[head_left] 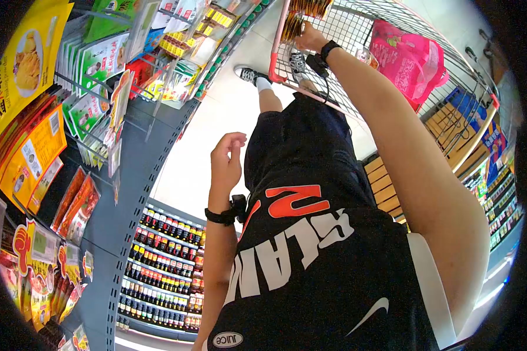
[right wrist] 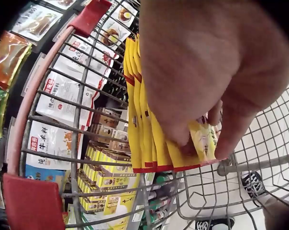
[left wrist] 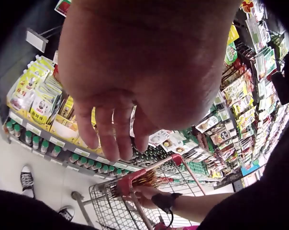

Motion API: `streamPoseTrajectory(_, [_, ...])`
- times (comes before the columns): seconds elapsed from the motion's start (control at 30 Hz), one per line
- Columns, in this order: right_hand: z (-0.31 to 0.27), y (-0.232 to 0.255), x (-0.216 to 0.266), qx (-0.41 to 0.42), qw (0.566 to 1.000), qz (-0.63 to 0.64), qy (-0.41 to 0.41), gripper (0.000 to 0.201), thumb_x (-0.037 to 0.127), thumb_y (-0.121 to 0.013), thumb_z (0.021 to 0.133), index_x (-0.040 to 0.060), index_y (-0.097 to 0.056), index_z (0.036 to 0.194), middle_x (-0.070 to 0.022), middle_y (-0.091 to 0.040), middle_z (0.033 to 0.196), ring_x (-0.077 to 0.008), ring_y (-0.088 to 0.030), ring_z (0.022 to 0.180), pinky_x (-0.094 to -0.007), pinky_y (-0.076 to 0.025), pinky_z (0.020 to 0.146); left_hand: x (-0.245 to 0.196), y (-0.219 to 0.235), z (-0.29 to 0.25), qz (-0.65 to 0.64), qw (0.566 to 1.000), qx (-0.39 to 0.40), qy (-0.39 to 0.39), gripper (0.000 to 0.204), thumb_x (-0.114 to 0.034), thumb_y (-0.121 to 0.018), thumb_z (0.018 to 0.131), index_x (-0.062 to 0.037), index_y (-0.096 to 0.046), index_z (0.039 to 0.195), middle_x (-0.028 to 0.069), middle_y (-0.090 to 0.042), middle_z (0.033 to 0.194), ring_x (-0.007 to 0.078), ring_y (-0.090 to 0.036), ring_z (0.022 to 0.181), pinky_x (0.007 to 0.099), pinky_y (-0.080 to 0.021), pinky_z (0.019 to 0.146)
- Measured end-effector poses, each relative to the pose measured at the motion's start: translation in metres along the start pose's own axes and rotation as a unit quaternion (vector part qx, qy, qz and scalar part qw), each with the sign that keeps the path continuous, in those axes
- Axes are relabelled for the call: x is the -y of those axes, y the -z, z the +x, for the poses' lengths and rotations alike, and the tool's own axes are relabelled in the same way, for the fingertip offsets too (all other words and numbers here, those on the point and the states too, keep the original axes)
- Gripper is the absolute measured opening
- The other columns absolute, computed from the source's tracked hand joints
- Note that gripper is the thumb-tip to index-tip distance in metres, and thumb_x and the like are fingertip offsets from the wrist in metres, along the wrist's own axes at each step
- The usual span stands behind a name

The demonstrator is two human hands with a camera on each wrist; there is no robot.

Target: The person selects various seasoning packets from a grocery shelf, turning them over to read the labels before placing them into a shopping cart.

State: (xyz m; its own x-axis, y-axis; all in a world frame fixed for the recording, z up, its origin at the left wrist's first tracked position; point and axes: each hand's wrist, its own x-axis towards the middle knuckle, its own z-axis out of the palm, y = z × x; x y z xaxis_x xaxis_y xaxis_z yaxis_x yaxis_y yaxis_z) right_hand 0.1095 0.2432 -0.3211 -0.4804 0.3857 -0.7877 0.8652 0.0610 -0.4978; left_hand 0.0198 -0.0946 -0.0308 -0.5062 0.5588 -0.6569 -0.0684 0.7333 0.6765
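Note:
In the right wrist view the right hand (right wrist: 206, 72) grips a row of yellow packets (right wrist: 144, 129) with red lower edges, standing side by side against the inner wire wall of a shopping cart (right wrist: 53, 158). The head view shows that right hand (head_left: 311, 38) at the cart's near corner, the packets (head_left: 291, 26) under its fingers. The left hand (head_left: 227, 161) hangs beside the body in the head view, its fingers loosely bent and holding nothing. Close to the camera in the left wrist view, the left hand (left wrist: 139, 91) has its fingers hanging down.
A pink bag (head_left: 404, 58) lies in the cart. Shelves of hanging seasoning packets (head_left: 93, 64) line the left side. Bottles (head_left: 164, 251) fill a shelf at the lower left of the head view. The person's sneakers (head_left: 253, 76) stand by the cart.

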Motion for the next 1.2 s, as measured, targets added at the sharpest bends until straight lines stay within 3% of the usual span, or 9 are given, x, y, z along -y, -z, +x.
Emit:
streamPoseTrajectory(0.2, [-0.019,0.008,0.009,0.062,0.991,0.112,0.039,0.096,0.017,-0.073,0.087,0.0057,-0.006,0.154,-0.0353,-0.037,0.144,-0.0299,-0.068,0.091,-0.037,-0.059,0.069,0.004,0.003,0.006,-0.019,1.0,-0.005,0.002,0.019,-0.006,-0.044,0.101,0.0014,-0.061,0.105,0.0096,-0.067,0.095,0.0171,-0.063,0.089,0.0293,-0.051,0.083])
streamPoseTrajectory(0.27, [-0.032,0.014,0.016,0.05,0.993,0.107,-0.005,0.069,0.014,-0.079,0.081,0.0027,-0.038,0.136,-0.0117,-0.067,0.103,-0.0185,-0.065,0.087,-0.0344,-0.055,0.07,0.005,0.001,0.006,-0.041,0.999,-0.002,-0.002,0.019,-0.006,-0.044,0.101,0.0014,-0.061,0.105,0.0095,-0.067,0.095,0.0172,-0.063,0.089,0.0293,-0.051,0.083])
streamPoseTrajectory(0.43, [-0.027,0.023,-0.025,0.103,0.99,0.101,0.001,0.024,0.013,-0.063,0.09,0.0006,-0.059,0.11,-0.0094,-0.064,0.077,-0.0175,-0.064,0.064,-0.0319,-0.052,0.052,0.017,-0.004,0.021,-0.071,0.995,0.029,-0.058,0.017,-0.009,-0.05,0.099,0.0007,-0.063,0.104,0.0107,-0.068,0.094,0.0186,-0.065,0.086,0.0306,-0.051,0.08])
streamPoseTrajectory(0.53, [-0.009,0.015,-0.085,0.05,0.978,0.097,0.178,0.028,0.021,-0.059,0.094,-0.0013,-0.062,0.111,-0.0111,-0.067,0.081,-0.0177,-0.064,0.06,-0.0314,-0.054,0.053,0.001,0.006,0.034,-0.034,0.991,0.036,-0.124,0.016,-0.011,-0.056,0.095,-0.0002,-0.064,0.104,0.0108,-0.069,0.092,0.0193,-0.066,0.083,0.0314,-0.052,0.077])
streamPoseTrajectory(0.8, [-0.148,0.02,-0.023,0.056,0.976,0.206,-0.044,0.034,0.019,-0.053,0.098,0.0003,-0.056,0.127,-0.0119,-0.067,0.107,-0.0215,-0.066,0.09,-0.032,-0.056,0.076,-0.015,0.065,0.073,-0.036,0.957,0.018,-0.287,0.013,-0.01,-0.061,0.092,-0.0014,-0.066,0.101,0.0085,-0.069,0.092,0.0163,-0.065,0.079,0.0287,-0.051,0.071])
streamPoseTrajectory(0.83, [-0.148,0.009,-0.042,0.059,0.967,0.243,-0.051,0.034,0.019,-0.053,0.098,0.0008,-0.056,0.127,-0.0119,-0.067,0.106,-0.0227,-0.066,0.092,-0.0329,-0.056,0.078,-0.02,0.075,0.073,-0.048,0.946,0.014,-0.319,0.012,-0.009,-0.061,0.092,-0.0012,-0.066,0.101,0.0085,-0.068,0.091,0.0159,-0.065,0.078,0.0283,-0.051,0.071])
streamPoseTrajectory(0.9, [-0.152,-0.003,-0.065,0.078,0.975,-0.182,0.101,0.048,0.039,-0.041,0.102,0.0029,-0.059,0.128,-0.016,-0.063,0.123,-0.0294,-0.058,0.116,-0.0398,-0.046,0.101,-0.036,0.101,0.051,-0.124,0.918,0.004,-0.377,0.012,-0.001,-0.062,0.09,-0.0006,-0.064,0.102,0.0075,-0.067,0.091,0.0151,-0.064,0.08,0.0285,-0.051,0.07])
streamPoseTrajectory(1.03, [-0.2,-0.029,-0.033,0.046,0.99,-0.126,0.04,0.055,0.045,-0.037,0.102,0.0026,-0.057,0.131,-0.0177,-0.058,0.134,-0.0307,-0.053,0.126,-0.0387,-0.037,0.109,-0.064,0.153,0.006,-0.527,0.776,0.053,-0.342,0.053,-0.008,-0.063,0.087,-0.0048,-0.043,0.136,0.0123,-0.055,0.129,0.0226,-0.061,0.101,0.0344,-0.051,0.083])
streamPoseTrajectory(1.2, [-0.193,-0.042,-0.013,0.021,0.98,-0.171,0.095,0.045,0.035,-0.044,0.102,0.0006,-0.058,0.128,-0.0205,-0.062,0.126,-0.0355,-0.059,0.117,-0.0404,-0.045,0.104,-0.09,0.203,-0.006,-0.629,0.659,0.181,-0.371,0.071,-0.023,-0.064,0.086,-0.0107,-0.033,0.148,0.0125,-0.033,0.154,0.0282,-0.052,0.125,0.0386,-0.046,0.093])
